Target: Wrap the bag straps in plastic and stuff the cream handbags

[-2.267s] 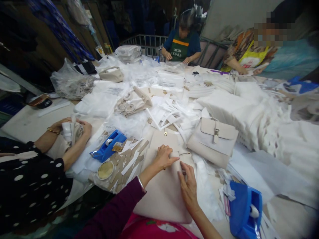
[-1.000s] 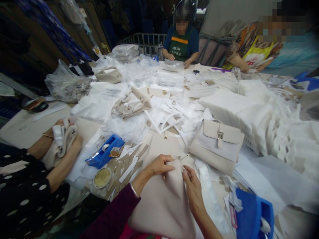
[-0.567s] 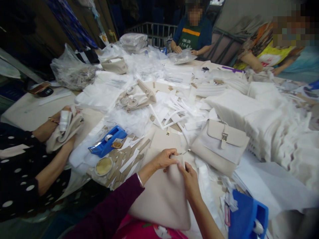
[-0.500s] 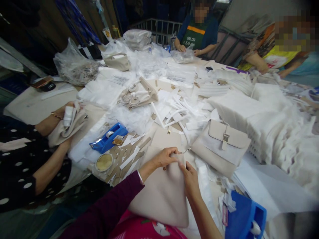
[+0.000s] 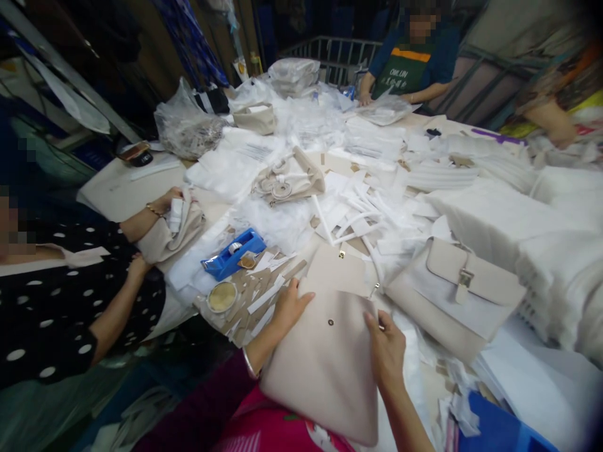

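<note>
A beige handbag (image 5: pixel 325 370) leans toward my lap, its flap (image 5: pixel 336 273) lifted back with a small gold clasp. On the bag's front is a small round metal stud (image 5: pixel 330 322). My left hand (image 5: pixel 287 307) grips the bag's left upper edge, thumb lying on the front. At the right upper edge my right hand (image 5: pixel 389 348) is closed on the bag, thumb in front and fingers curled behind. Close to its right lies another beige handbag (image 5: pixel 494 274) with a buckled flap and a white sheet on its front.
A blue tape dispenser (image 5: pixel 235 254) and a round tin (image 5: pixel 222 297) stand left among paper strips. White sheets are stacked at right, above another blue dispenser (image 5: pixel 499 427). A co-worker's hand (image 5: pixel 169 199) holds a beige bag at left. Another person (image 5: pixel 405 75) works across the table.
My left hand has moved from the bag's right upper corner to its left edge. The right hand still holds the right side. The whole view has shifted leftward.
</note>
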Motion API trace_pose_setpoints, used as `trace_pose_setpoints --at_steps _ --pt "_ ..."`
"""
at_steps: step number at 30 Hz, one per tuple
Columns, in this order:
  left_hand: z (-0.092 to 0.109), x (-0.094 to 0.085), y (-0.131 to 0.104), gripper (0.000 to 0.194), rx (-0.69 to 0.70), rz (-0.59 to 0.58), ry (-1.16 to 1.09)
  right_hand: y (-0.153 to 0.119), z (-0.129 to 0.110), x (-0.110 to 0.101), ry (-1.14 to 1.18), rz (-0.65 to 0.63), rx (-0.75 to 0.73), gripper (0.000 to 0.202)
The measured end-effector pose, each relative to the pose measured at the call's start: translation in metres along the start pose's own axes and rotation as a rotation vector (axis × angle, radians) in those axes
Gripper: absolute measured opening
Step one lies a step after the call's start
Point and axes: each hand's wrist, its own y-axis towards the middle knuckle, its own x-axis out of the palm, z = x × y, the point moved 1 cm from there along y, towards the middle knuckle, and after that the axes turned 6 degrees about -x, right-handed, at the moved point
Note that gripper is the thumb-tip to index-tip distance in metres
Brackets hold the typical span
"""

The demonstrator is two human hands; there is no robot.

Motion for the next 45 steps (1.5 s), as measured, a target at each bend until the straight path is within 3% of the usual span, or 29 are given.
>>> trace_pose_setpoints --at_steps 5,12,17,20,26,34,37,40,42,45 --pt "0.010 0.011 -0.001 0.015 -0.033 0.065 0.238 0.007 0.008 0.004 -0.171 0.074 -0.113 0.030" --pt "-0.003 0.026 0.011 0.020 -0.012 0.088 0.398 0.021 0.031 0.024 -0.382 0.104 -0.110 0.014" --pt "-0.011 0.036 0.017 0.022 -0.023 0.109 0.411 0.024 0.039 0.038 -0.437 0.130 -0.049 0.031" --pt "-0.014 0.041 0.019 0.023 -0.025 0.106 0.408 0.022 0.042 0.043 -0.470 0.179 -0.119 0.044" --pt "-0.016 0.047 0.019 0.026 0.032 0.156 0.350 0.012 0.043 0.048 -0.737 0.107 -0.227 0.044" --pt "-0.007 0.044 0.018 0.031 0.099 0.191 0.351 0.010 0.038 0.051 -0.818 0.147 -0.385 0.039" --pt "0.002 0.039 0.022 0.041 0.263 0.128 0.356 0.011 0.039 0.052 -0.870 0.153 -0.468 0.037" --pt "0.007 0.038 0.028 0.048 0.436 -0.061 0.334 0.013 0.044 0.054 -0.884 0.101 -0.560 0.035" --pt "0.009 0.038 0.031 0.044 0.465 -0.128 0.338 0.015 0.048 0.054 -0.877 0.073 -0.592 0.036" --pt "0.013 0.039 0.029 0.029 0.454 -0.095 0.396 0.016 0.053 0.054 -0.875 0.051 -0.592 0.039"
